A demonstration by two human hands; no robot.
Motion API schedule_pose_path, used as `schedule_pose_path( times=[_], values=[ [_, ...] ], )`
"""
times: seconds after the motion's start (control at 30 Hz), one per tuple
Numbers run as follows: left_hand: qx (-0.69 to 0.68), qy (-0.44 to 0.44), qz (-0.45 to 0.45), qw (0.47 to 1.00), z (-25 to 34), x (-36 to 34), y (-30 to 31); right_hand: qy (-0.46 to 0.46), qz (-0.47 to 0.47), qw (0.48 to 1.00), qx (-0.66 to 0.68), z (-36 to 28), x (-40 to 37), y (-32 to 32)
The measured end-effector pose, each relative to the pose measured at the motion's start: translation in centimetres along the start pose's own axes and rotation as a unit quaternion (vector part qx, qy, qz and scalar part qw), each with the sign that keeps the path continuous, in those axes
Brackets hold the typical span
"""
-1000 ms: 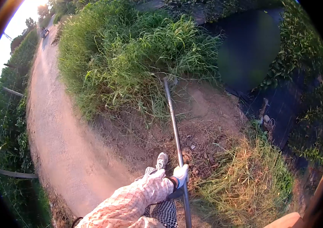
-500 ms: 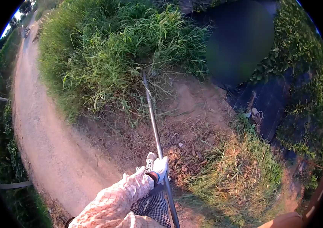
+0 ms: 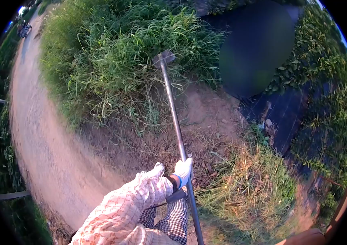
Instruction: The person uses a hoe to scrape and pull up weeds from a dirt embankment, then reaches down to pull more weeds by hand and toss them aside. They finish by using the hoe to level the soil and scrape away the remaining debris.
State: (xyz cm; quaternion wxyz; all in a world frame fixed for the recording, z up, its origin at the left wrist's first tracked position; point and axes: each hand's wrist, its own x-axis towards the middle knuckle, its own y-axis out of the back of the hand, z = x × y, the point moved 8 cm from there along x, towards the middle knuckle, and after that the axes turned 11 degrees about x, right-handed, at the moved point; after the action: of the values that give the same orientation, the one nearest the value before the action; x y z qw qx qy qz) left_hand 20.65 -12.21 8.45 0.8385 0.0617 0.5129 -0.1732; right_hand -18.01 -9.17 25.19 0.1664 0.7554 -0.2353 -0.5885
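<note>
My left hand (image 3: 183, 170), in a white glove, is wrapped round the long metal handle (image 3: 174, 112) of a hoe. The handle runs from the bottom edge up to a flat blade (image 3: 163, 59), which is raised against the tall green grass (image 3: 120, 53). Below the blade, cut stems hang over bare soil (image 3: 210, 108). A pink and white patterned sleeve (image 3: 124, 204) covers my left arm. My right hand is out of view.
A dirt road (image 3: 38, 122) curves down the left side, with a vehicle (image 3: 24, 29) far off at its top. Cut grass (image 3: 251, 183) lies in a heap at lower right. Dark ground sheeting (image 3: 285, 118) and leafy plants (image 3: 328, 81) stretch along the right.
The hoe blade has come up out of the grass base and shows now. My left hand has shifted slightly right and up with the handle. The distant vehicle looks a little nearer.
</note>
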Motion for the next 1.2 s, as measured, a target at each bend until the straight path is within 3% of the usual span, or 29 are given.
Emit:
schedule_pose_path(
  times=[0.07, 0.1, 0.13, 0.2, 0.27, 0.3, 0.33, 0.37, 0.4, 0.47, 0.5, 0.53, 0.6, 0.73, 0.83, 0.93, 1.0, 1.07, 1.2],
  values=[
    [-0.017, -0.063, -0.025, 0.998, 4.3, 4.8, 0.2, 0.029, -0.008, 0.998, 0.058, -3.8, 2.7, -0.3],
    [-0.008, -0.082, -0.020, 0.996, 7.1, 5.7, 0.7, -0.002, -0.053, 0.997, 0.048, -6.8, 3.6, -0.2],
    [0.003, -0.099, -0.015, 0.995, 9.4, 6.2, 1.4, 0.047, -0.051, 0.991, 0.116, -10.2, 3.9, 0.2],
    [-0.027, -0.125, -0.017, 0.992, 10.4, 9.5, 3.0, 0.026, -0.077, 0.993, 0.091, -11.8, 5.1, -0.7],
    [-0.030, -0.095, -0.005, 0.995, 7.7, 9.4, 4.4, 0.037, -0.109, 0.988, 0.100, -10.0, 5.2, -1.0],
    [-0.051, -0.061, 0.006, 0.997, 3.2, 10.7, 5.2, 0.041, -0.125, 0.986, 0.103, -8.8, 4.9, -1.0],
    [-0.009, -0.035, 0.069, 0.997, -0.7, 9.1, 6.0, 0.002, -0.138, 0.984, 0.116, -6.9, 4.1, -1.1],
    [-0.013, -0.028, 0.075, 0.997, -4.8, 8.8, 6.3, -0.037, -0.151, 0.979, 0.128, -5.0, 2.9, -1.1],
    [0.017, -0.025, 0.098, 0.995, -5.6, 7.9, 6.5, -0.075, -0.163, 0.974, 0.138, -3.5, 2.1, -1.0],
    [0.051, -0.023, 0.097, 0.994, -5.1, 7.6, 6.7, 0.004, -0.148, 0.981, 0.125, -3.9, 2.2, -0.8],
    [0.061, -0.023, 0.109, 0.992, -5.2, 8.3, 7.0, -0.003, -0.130, 0.988, 0.086, -1.9, 2.8, -1.9],
    [0.057, -0.029, 0.112, 0.992, -4.4, 8.4, 6.7, 0.011, -0.183, 0.980, 0.083, 1.1, 4.2, -4.2],
    [0.042, -0.031, 0.120, 0.991, -2.8, 8.6, 5.8, 0.018, -0.131, 0.989, 0.065, -1.1, 4.9, -2.1],
    [0.030, -0.100, 0.094, 0.990, 3.9, 9.5, 4.5, 0.062, -0.146, 0.986, 0.053, -5.1, 7.8, -1.1],
    [0.004, -0.098, 0.058, 0.994, 2.1, 10.7, 4.7, 0.091, -0.115, 0.982, 0.117, -6.9, 7.1, 0.4],
    [0.078, -0.033, 0.118, 0.989, -7.2, 5.1, 4.1, 0.045, -0.148, 0.977, 0.146, 1.9, 5.0, -1.3],
    [0.067, -0.066, 0.093, 0.991, -5.9, 2.5, 3.9, 0.010, -0.173, 0.972, 0.158, 5.4, 3.1, -1.2],
    [0.016, -0.062, 0.103, 0.993, -6.4, 3.0, 4.1, 0.010, -0.170, 0.975, 0.139, 5.1, 3.0, -0.6],
    [0.021, -0.032, 0.106, 0.994, -4.2, 2.1, 3.5, 0.017, -0.152, 0.984, 0.086, -1.9, 2.3, 4.2]
  ],
)
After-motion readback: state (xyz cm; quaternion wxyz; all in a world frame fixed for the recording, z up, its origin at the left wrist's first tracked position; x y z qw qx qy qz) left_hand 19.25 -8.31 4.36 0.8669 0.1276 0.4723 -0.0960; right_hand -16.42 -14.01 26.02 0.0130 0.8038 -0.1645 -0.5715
